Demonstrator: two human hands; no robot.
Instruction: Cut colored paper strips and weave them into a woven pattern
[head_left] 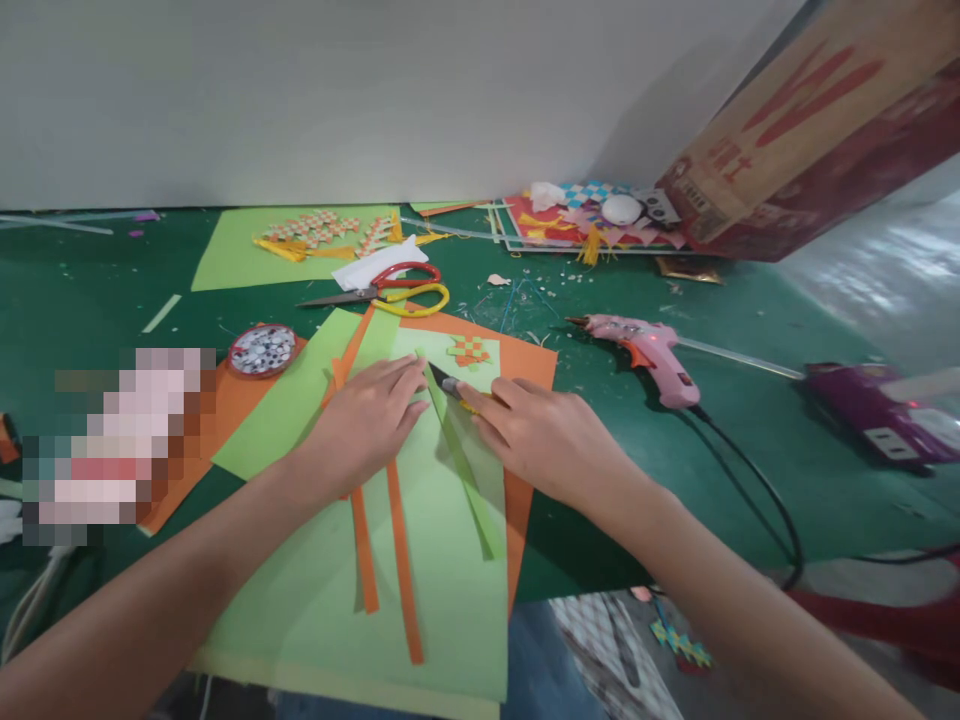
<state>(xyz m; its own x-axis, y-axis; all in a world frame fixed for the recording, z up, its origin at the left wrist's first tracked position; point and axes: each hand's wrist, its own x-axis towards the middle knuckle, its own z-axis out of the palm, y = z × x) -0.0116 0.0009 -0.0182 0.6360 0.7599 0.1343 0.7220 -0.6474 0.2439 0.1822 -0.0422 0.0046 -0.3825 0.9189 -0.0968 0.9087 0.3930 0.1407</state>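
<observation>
My right hand (544, 430) grips a utility knife (448, 384) with a dark blade and a bit of yellow handle showing. Its blade tip points at the upper end of a green paper strip (469, 488). At that same end are the closed fingertips of my left hand (375, 410), holding the strip against a light green paper sheet (450, 620). Two orange paper strips (405, 570) run out from below my left hand toward the sheet's near edge. A small woven orange-and-green paper piece (471, 350) lies just beyond the knife.
Scissors (405, 290) with red and yellow handles lie beyond the sheet. A pink glue gun (649, 355) with its cord is on the right, near a purple device (870, 415). On the left sits a round case of pins (263, 351). A paper bag (810, 140) stands back right.
</observation>
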